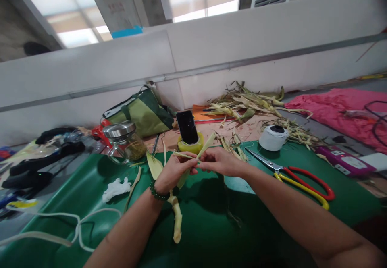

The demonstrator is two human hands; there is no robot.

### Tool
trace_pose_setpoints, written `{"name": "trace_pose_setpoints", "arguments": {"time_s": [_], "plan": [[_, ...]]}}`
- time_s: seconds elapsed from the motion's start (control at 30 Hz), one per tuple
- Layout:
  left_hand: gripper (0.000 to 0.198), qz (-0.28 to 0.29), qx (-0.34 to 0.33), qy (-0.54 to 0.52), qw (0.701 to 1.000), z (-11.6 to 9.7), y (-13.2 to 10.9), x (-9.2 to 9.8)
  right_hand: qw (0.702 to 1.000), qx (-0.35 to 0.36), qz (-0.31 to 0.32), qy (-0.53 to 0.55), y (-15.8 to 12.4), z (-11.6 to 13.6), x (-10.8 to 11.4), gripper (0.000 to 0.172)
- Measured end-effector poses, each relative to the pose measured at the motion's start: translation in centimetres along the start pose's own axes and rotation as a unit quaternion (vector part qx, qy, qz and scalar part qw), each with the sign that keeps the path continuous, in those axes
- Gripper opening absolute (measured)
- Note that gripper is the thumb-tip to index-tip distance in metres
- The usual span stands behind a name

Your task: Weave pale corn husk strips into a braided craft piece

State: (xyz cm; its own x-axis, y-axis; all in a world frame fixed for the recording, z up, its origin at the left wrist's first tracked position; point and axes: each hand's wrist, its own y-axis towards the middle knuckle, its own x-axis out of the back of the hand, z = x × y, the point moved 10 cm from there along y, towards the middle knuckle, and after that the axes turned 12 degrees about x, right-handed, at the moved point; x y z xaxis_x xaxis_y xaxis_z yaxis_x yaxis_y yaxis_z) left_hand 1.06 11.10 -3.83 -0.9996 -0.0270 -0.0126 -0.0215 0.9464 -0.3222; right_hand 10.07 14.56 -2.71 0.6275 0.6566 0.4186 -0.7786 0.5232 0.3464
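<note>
My left hand [177,171], with a dark green bead bracelet at the wrist, pinches pale green corn husk. Opposite it, my right hand [222,162] is closed on the same husk, the fingertips of both hands nearly meeting. A flat husk strip [207,144] sticks up between them. Below my left wrist hangs a thick, pale, twisted husk piece [177,221]; whether it joins the held strip is hidden by the hand. Another broad husk leaf [154,165] spreads out left of that hand. Just behind the hands, a phone [186,127] leans upright in a yellow holder [191,145].
On the green mat [193,235] lie scissors [284,171] with red and yellow handles, a white thread spool [273,138], a crumpled white tissue [117,189] and a white cord [79,223]. A glass jar [125,143] stands left. Dry husks [244,102] are heaped behind.
</note>
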Motion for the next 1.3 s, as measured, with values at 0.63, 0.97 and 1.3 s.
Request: {"name": "trace_pose_setpoints", "arguments": {"time_s": [0.63,0.97,1.3], "plan": [[0.039,-0.015,0.029,0.025,0.999,1.0,0.7,0.7,0.966,0.069,-0.011,-0.25,-0.2,2.2,1.3,0.01],[0.034,-0.001,0.023,0.011,1.0,0.7,1.2,1.6,0.965,0.104,-0.043,-0.236,0.0,2.1,2.0,0.011],[0.031,-0.077,-0.063,-0.09,0.991,-0.5,0.5,1.5,0.969,0.011,-0.032,-0.245,0.0,1.5,-1.4,0.029]]}}
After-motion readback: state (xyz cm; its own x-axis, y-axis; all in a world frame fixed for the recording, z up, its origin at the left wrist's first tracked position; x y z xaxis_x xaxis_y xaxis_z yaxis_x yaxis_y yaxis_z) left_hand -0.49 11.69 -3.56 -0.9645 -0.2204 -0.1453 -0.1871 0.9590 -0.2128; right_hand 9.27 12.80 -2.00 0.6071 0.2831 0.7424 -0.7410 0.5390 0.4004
